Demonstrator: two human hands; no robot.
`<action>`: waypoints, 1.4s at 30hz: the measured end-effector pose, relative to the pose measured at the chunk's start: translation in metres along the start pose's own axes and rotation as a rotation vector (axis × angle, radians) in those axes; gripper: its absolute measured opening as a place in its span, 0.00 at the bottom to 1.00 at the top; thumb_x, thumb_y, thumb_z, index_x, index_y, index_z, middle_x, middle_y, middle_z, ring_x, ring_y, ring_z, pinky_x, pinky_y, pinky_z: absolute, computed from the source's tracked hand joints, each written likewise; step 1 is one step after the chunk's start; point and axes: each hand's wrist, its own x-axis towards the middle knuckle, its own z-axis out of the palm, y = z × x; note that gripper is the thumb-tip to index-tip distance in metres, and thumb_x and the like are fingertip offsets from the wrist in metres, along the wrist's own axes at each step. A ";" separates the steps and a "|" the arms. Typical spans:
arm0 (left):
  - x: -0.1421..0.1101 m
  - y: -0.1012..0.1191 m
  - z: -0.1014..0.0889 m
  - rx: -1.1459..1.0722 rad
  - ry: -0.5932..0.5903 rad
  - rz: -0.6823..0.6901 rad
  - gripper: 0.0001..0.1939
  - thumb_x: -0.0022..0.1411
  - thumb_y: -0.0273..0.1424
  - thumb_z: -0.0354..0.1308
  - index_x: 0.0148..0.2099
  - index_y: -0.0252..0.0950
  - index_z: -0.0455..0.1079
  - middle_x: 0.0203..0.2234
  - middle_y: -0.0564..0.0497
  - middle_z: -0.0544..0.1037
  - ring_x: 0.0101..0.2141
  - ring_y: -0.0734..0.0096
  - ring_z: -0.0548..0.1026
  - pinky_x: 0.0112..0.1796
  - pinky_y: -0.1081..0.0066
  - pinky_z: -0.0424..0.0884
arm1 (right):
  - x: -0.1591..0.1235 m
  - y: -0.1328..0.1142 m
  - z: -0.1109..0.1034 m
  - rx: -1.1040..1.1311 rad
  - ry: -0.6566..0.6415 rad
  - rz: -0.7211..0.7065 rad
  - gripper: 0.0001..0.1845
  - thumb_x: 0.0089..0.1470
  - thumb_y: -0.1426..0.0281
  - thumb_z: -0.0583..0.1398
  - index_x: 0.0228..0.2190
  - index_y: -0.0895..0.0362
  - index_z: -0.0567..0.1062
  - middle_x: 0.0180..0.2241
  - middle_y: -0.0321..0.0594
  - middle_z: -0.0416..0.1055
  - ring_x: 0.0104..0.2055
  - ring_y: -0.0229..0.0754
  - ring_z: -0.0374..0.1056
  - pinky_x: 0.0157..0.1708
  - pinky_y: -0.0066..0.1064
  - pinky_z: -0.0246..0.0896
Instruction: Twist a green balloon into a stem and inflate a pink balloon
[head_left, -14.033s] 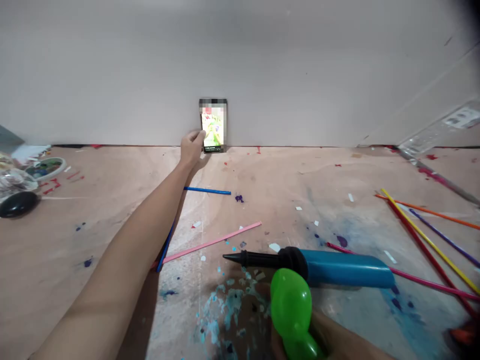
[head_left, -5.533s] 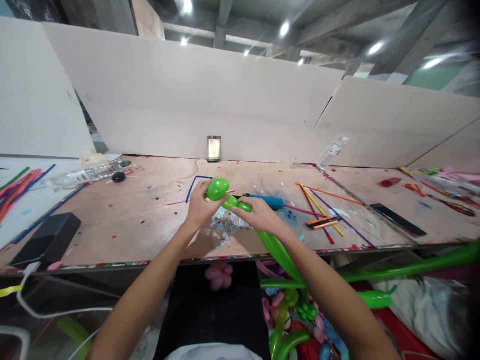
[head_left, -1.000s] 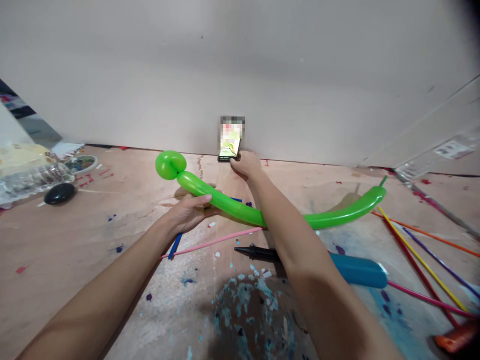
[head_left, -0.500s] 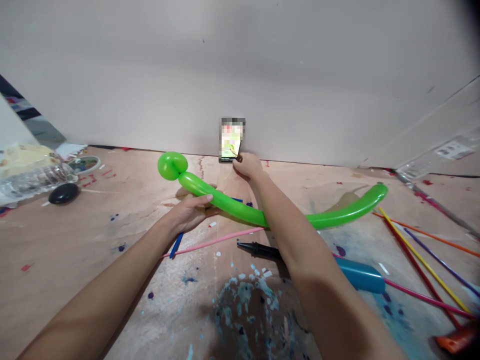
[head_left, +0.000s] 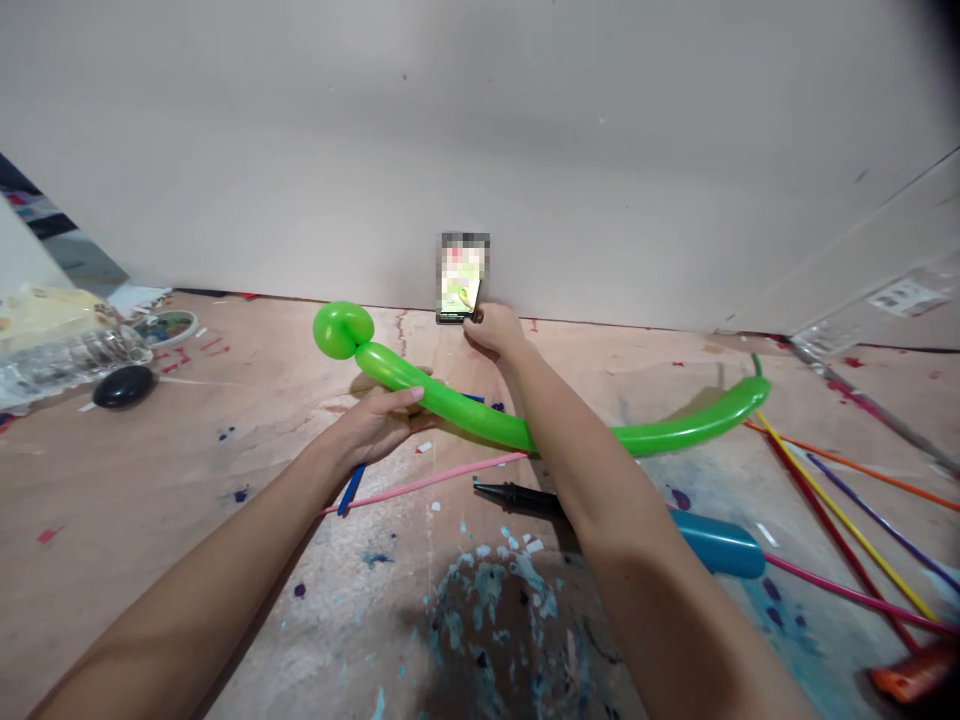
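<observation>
The left hand keeps its curled grip on the long green balloon, which hangs just above the tabletop, its twisted bubble end to the left. The right hand, fingers loosely bunched and holding nothing, still touches the phone propped against the white board. Little has shifted over the last second; only the balloon's tail sags slightly, so the twisting looks paused. A blue pump lies near.

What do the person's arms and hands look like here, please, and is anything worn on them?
Both forearms are bare along their whole visible length. The left hand and right hand are bare too, with no gloves, rings, watch or wristband visible. No sleeves, cables or markings show.
</observation>
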 end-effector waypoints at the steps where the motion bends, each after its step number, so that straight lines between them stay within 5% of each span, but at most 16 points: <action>1: 0.000 0.000 0.000 0.001 0.005 0.000 0.14 0.53 0.22 0.64 0.44 0.33 0.73 0.34 0.47 0.80 0.39 0.63 0.77 0.52 0.50 0.69 | 0.000 0.000 0.000 0.006 -0.002 0.004 0.19 0.54 0.58 0.55 0.38 0.59 0.76 0.40 0.50 0.76 0.40 0.49 0.69 0.37 0.31 0.59; 7: -0.001 0.001 0.003 -0.006 0.021 -0.006 0.12 0.54 0.22 0.63 0.43 0.33 0.73 0.35 0.46 0.80 0.39 0.64 0.77 0.53 0.49 0.67 | 0.008 0.000 0.004 0.059 -0.021 0.077 0.35 0.57 0.43 0.45 0.34 0.59 0.77 0.36 0.52 0.76 0.38 0.52 0.70 0.35 0.35 0.60; 14: -0.001 0.001 0.003 -0.006 0.022 -0.005 0.13 0.53 0.22 0.64 0.43 0.33 0.73 0.37 0.45 0.79 0.41 0.62 0.77 0.54 0.48 0.66 | 0.015 0.000 0.004 0.112 -0.034 0.138 0.45 0.56 0.38 0.37 0.31 0.59 0.77 0.32 0.53 0.75 0.37 0.53 0.71 0.34 0.35 0.60; 42: -0.001 0.001 0.004 0.018 0.051 -0.019 0.13 0.52 0.23 0.65 0.42 0.34 0.74 0.35 0.46 0.80 0.40 0.62 0.77 0.56 0.48 0.64 | 0.012 0.002 0.003 0.155 -0.047 0.145 0.38 0.57 0.40 0.42 0.30 0.58 0.75 0.33 0.51 0.74 0.38 0.51 0.69 0.37 0.35 0.60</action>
